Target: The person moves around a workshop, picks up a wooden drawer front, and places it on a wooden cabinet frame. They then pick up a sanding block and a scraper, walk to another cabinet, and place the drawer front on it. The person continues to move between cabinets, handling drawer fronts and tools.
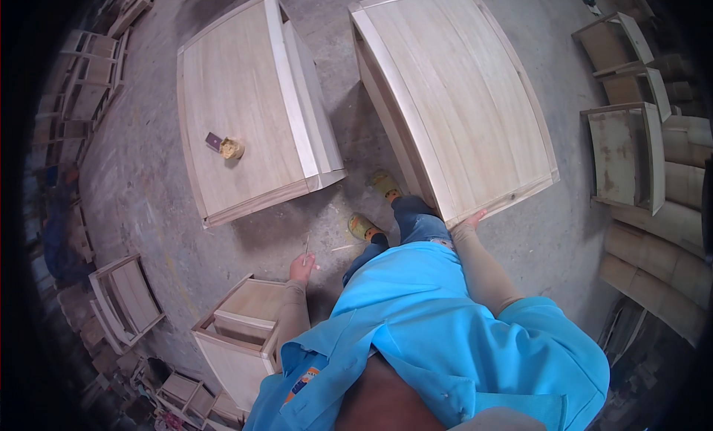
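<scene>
My left hand is closed around a thin, stick-like tool that points away from me; its exact kind is too small to tell. At the near corner of a large pale wooden cabinet, my right hand grips the edge, with its fingers partly hidden. To the left stands a second pale wooden cabinet. On its top lie a small tub of yellowish paste and, touching it, a dark flat block.
A smaller wooden cabinet frame stands beside my left forearm. Another drawer-like frame is farther left. Several small cabinets and curved wooden panels line the right side. Concrete floor runs between the pieces.
</scene>
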A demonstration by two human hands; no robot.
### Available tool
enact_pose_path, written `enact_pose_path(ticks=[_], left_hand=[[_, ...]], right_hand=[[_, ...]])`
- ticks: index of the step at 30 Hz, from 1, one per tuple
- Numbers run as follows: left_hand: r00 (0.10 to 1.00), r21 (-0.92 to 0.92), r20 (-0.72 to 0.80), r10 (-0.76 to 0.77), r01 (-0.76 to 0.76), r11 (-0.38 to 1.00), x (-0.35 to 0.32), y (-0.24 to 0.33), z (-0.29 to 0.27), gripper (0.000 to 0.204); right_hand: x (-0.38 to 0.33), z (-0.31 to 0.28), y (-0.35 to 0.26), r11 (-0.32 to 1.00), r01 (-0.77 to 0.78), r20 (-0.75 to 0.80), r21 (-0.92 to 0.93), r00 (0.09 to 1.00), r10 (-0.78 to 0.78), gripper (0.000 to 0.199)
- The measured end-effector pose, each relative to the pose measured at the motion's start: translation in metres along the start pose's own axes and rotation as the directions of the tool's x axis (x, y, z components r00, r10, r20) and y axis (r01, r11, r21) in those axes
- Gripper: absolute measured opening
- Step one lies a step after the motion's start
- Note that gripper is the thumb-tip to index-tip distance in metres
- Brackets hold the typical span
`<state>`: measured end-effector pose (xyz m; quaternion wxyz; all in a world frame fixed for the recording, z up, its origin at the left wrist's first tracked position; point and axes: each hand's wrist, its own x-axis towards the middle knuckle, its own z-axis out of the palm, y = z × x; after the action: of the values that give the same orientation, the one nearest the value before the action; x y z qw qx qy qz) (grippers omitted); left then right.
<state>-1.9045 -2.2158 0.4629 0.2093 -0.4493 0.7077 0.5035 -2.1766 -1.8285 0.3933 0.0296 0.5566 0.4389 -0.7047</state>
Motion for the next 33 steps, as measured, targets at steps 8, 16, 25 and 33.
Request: enact_pose_path(ticks=[8, 16, 25, 33], left_hand=[[0.995, 0.042, 0.072, 0.073, -0.076, 0.996, 0.032, 0.023, 0.010, 0.029], [0.998, 0.064, 0.040, -0.057, 0.054, 0.996, 0.055, 0.008, -0.014, 0.032], [0.993, 0.090, 0.107, -0.056, 0.046, 0.995, 0.058, 0.083, -0.008, 0.033], [0.978, 0.124, 0.169, 0.120, -0.142, 0.982, 0.075, 0.136, -0.008, 0.035]], right_hand=[[0.025, -0.011, -0.014, 0.994, -0.036, 0.013, 0.106, 0.999, 0.035, 0.080], [0.054, -0.034, -0.041, 0.995, 0.074, 0.053, 0.068, 0.996, -0.078, 0.078], [0.050, -0.036, -0.082, 0.988, 0.154, -0.009, -0.008, 0.988, -0.154, 0.078], [0.039, -0.024, -0.087, 0.995, 0.103, -0.110, 0.019, 0.989, -0.100, 0.079]])
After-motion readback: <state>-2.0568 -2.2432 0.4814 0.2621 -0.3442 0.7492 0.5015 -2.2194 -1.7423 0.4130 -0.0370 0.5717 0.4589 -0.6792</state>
